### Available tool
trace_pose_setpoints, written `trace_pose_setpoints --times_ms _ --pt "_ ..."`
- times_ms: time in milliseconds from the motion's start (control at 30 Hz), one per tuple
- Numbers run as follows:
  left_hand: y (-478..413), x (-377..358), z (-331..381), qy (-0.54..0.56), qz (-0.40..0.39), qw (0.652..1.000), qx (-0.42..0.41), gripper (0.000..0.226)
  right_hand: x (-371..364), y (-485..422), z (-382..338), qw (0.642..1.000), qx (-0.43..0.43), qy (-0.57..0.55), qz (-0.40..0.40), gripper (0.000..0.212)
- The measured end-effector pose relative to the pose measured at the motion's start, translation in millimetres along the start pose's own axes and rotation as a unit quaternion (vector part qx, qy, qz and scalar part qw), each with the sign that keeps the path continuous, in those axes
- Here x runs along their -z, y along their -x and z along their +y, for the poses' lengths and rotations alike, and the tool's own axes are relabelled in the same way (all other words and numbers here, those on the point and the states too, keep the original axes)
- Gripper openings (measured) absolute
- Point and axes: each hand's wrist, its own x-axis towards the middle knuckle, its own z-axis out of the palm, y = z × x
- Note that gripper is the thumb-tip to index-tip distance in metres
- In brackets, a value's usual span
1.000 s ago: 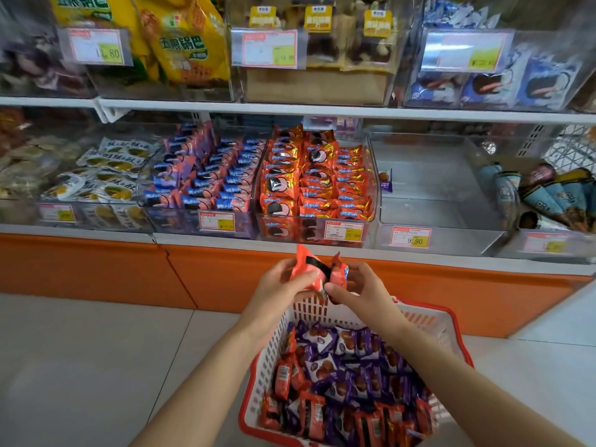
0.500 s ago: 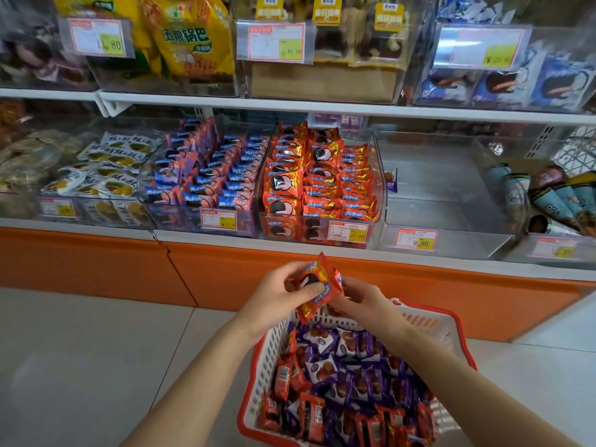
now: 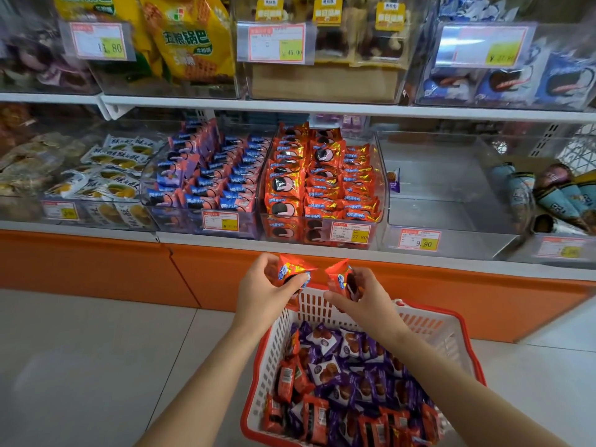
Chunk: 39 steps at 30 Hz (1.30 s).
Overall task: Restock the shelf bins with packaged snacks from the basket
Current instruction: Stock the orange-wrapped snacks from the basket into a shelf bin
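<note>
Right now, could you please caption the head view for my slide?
Left hand holds one orange packet, right hand a second packet, over the basket, below the matching bin.

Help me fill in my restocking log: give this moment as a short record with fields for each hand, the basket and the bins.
Left hand: grips an orange snack packet
Right hand: grips a second orange packet
Basket: below the hands, holds purple packets mixed with loose orange packets
Orange bin: middle shelf, rows of matching orange packs, nearly full
Clear bin: right of the orange bin, holds a lone purple packet by its left wall
</note>
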Motion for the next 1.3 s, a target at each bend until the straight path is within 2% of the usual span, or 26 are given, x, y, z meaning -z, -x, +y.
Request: trace_pose_setpoints --times_ms 200,300,367,500,700,833,933,1033,1133,1300 --pt "0.1 -9.2 -2.6 0.013 -0.007 1.0 0.012 0.027 -6.2 2.8 -5.3 0.993 0.064 0.095 -0.024 0.044" --pt "0.8 -12.2 -0.4 0.04 -0.037 0.998 0.041 0.029 -9.1 5.5 -10.1 0.991 0.079 0.096 -0.052 0.02" --pt "0.8 -13.4 0.6 0.069 -0.044 0.995 0.053 0.028 -9.3 6.9 -13.2 0.992 0.081 0.078 -0.059 0.014" --pt "-2.1 -7.6 0.3 0.132 -0.031 0.988 0.074 0.02 -4.7 5.9 -15.6 0.996 0.071 0.028 -0.037 0.04" --pt "-2.9 -0.7 -1.3 0.092 -0.067 0.992 0.052 0.037 -12.6 4.1 -16.3 0.993 0.097 0.051 -0.035 0.05" --pt "-5.7 6.2 -0.8 0.106 -0.051 0.992 0.05 0.038 -9.0 -1.7 -18.3 0.996 0.069 0.023 -0.056 0.063" --pt "-6.5 9.7 -3.9 0.111 -0.041 0.992 0.042 0.039 -5.1 -4.5 -15.7 0.99 0.009 -0.056 -0.13 0.048" --pt "-7.6 11.2 -4.7 0.141 -0.033 0.988 0.05 0.036 -3.6 -4.4 -15.5 0.962 -0.059 -0.201 -0.176 0.03" --pt "-12.8 12.0 -5.7 0.174 -0.001 0.983 0.064 0.032 0.1 -9.7 -15.8 0.953 -0.077 -0.252 -0.151 0.026" --pt "-21.1 8.0 -3.2 0.231 0.015 0.967 0.105 0.032 -6.0 -16.5 -18.6 0.961 -0.048 -0.263 -0.077 0.02"
